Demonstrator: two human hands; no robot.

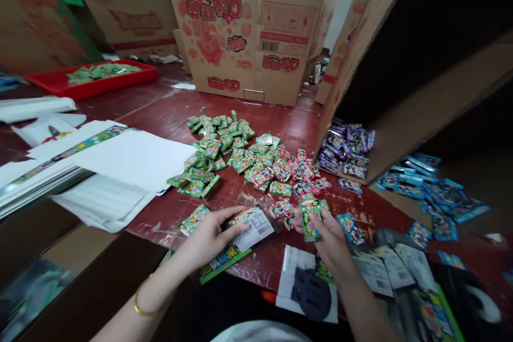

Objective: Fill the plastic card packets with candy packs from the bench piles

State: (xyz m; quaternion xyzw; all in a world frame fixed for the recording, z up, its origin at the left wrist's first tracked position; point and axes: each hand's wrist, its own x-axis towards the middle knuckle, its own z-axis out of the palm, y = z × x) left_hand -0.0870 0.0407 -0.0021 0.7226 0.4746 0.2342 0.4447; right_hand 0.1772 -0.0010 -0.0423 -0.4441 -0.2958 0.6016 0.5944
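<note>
My left hand [214,235] is closed on a clear plastic bag [258,227] with a white printed label; a green-edged printed card [226,262] shows just below it. My right hand [331,232] pinches a small green candy packet [310,219] near the bag's right side. Between the two hands lie red packets [282,211]. Beyond them spreads a pile of green packets [218,141], merging into pink-red ones [298,166]. Close to my right hand rests a blue packet [350,228]. Under my right wrist is a white sheet [286,288] with a dark slotted plastic piece [312,294].
Purple packets [347,147] lie by an open carton [356,64] at right, with blue packets [433,187] beyond. Filled labelled bags [396,270] are at lower right. White card sheets [136,155] are stacked left. A red tray [150,72] and large carton [244,37] stand behind.
</note>
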